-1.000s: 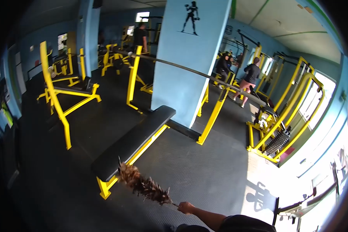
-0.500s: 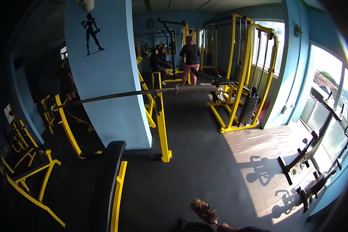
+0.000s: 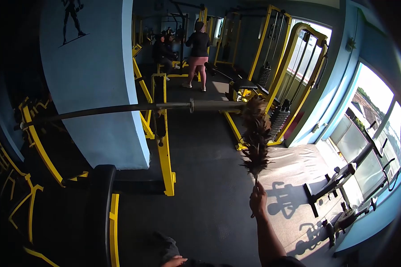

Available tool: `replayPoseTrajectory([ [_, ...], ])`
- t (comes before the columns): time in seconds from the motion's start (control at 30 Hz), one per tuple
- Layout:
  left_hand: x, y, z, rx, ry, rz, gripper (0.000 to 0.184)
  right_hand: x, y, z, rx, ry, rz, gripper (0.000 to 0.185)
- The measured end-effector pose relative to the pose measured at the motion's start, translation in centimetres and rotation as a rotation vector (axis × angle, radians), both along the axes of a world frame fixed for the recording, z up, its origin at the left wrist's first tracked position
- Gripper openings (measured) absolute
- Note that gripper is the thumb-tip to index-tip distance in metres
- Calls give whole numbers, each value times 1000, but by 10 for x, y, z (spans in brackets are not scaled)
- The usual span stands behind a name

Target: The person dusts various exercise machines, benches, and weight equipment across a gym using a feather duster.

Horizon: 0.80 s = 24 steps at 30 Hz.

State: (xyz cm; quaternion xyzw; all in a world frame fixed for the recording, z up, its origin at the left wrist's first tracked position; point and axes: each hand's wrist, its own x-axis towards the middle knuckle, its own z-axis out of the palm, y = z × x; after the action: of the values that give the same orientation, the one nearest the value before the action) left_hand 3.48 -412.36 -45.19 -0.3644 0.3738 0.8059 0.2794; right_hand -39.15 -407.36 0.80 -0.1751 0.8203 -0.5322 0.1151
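Observation:
My right hand (image 3: 258,199) is closed around the thin handle of a feather duster (image 3: 256,144), held upright with arm stretched forward. Its brown feathers overlap the right end of a long barbell (image 3: 218,105); whether they touch the metal I cannot tell. The bar lies across yellow uprights (image 3: 166,153). Low at the bottom edge, part of my left hand (image 3: 175,261) shows, its fingers curled together. A dark grey, folded-looking shape (image 3: 165,245) sits right beside that hand, and what it is remains unclear.
A black padded bench (image 3: 103,213) stands at left, before a blue pillar (image 3: 91,102). Yellow weight machines (image 3: 294,75) fill the back right. Exercise bikes (image 3: 343,182) line the sunlit window side. Farther back are a standing person (image 3: 198,49) and a seated person (image 3: 162,53).
My right hand has risen from the bottom edge, lifting the duster to the bar's right end. My left hand has come into view. The camera has moved closer to the bar and tilted down.

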Motion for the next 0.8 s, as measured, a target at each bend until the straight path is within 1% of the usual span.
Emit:
replayPoseTrajectory([
  [0.03,-2,-14,57,-390,67,131,36,-3,-20,-3,8,10,6,33],
  [0.07,-16,-37,118,-388,81,140,36,-6,-44,-9,17,178,-10,32],
  [0.1,-29,-62,160,-273,-51,285,35,-4,-68,-14,20,347,-30,31],
  [0.13,-36,-87,181,-157,-182,425,35,13,-86,-11,57,407,-28,30],
  [0.17,-36,-112,188,-196,-10,413,33,31,-99,-13,117,403,-38,29],
  [0.2,-41,-139,191,-188,3,422,33,44,-109,-9,131,357,31,30],
  [0.23,-42,-160,193,-179,-4,375,35,49,-117,-13,159,473,83,29],
  [0.27,-45,-183,195,-180,-10,330,38,44,-127,-12,162,486,99,29],
  [0.3,-52,-211,205,-179,-3,342,38,36,-136,-10,144,464,-24,29],
  [0.33,-58,-239,215,-293,-98,327,43,28,-147,-10,129,436,-153,29],
  [0.37,-65,-263,228,-400,-195,301,49,20,-157,-10,140,436,-155,29],
  [0.4,-72,-281,238,-500,-290,264,54,9,-164,-11,87,368,-242,28],
  [0.43,-74,-304,240,-518,-228,259,57,-3,-171,-13,36,301,-330,28],
  [0.47,-78,-327,241,-544,-165,256,60,-8,-175,-33,25,626,-237,29],
  [0.5,-87,-342,244,-544,-162,244,60,10,-178,-25,88,537,-115,29],
  [0.53,-96,-359,246,-613,-24,359,58,28,-183,-16,145,445,4,29],
  [0.57,-105,-374,250,-675,115,478,57,26,-182,-39,196,649,52,27],
  [0.6,-117,-386,259,-699,221,536,53,21,-184,-45,202,647,54,27],
  [0.67,-142,-399,276,-741,437,671,47,7,-180,-50,175,329,-150,26],
  [0.7,-154,-406,286,-777,551,741,45,-3,-186,-49,8,187,-261,25],
  [0.73,-163,-411,297,-782,567,769,45,-14,-190,-46,-95,280,-276,23],
  [0.8,-178,-418,329,-819,558,800,46,-36,-193,-56,-221,330,-291,21],
])
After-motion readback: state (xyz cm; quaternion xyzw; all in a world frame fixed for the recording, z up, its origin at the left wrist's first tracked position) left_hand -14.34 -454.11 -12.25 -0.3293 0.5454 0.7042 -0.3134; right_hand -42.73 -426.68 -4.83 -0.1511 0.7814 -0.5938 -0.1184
